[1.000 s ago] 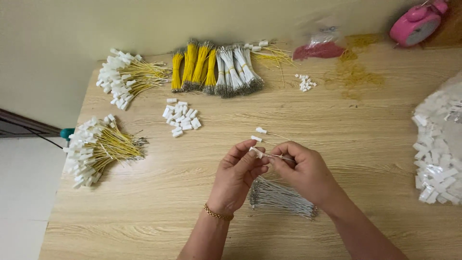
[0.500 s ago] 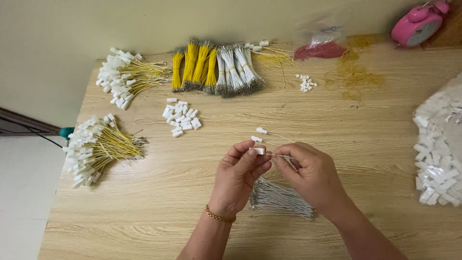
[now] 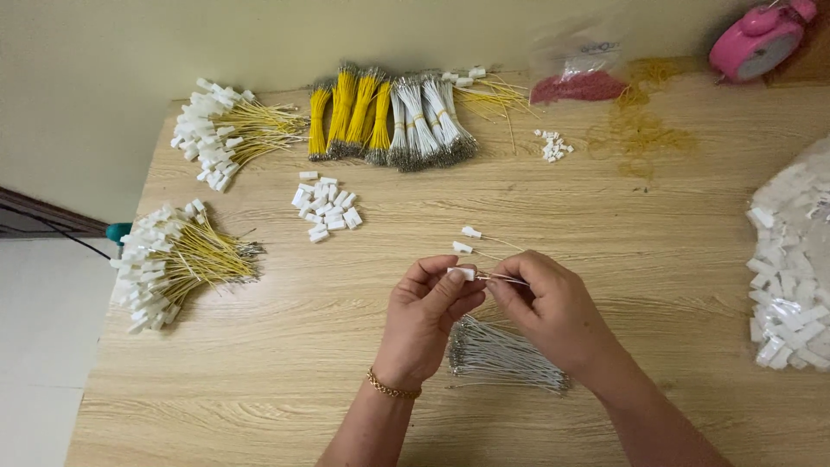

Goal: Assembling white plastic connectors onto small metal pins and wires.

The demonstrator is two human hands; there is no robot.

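Observation:
My left hand pinches a small white plastic connector between thumb and fingers. My right hand holds a thin white wire with its metal end at the connector. Both hands hover over the wooden table. Under them lies a loose bundle of white wires. Two finished white connectors with wires lie just beyond my fingers.
A pile of loose white connectors lies at centre left. Yellow wires fitted with white connectors lie in heaps at the left and far left. Tied yellow and white wire bundles, a bag of white parts and a pink clock ring the table.
My hands stay together at the same spot; the wire end has moved slightly closer into the connector.

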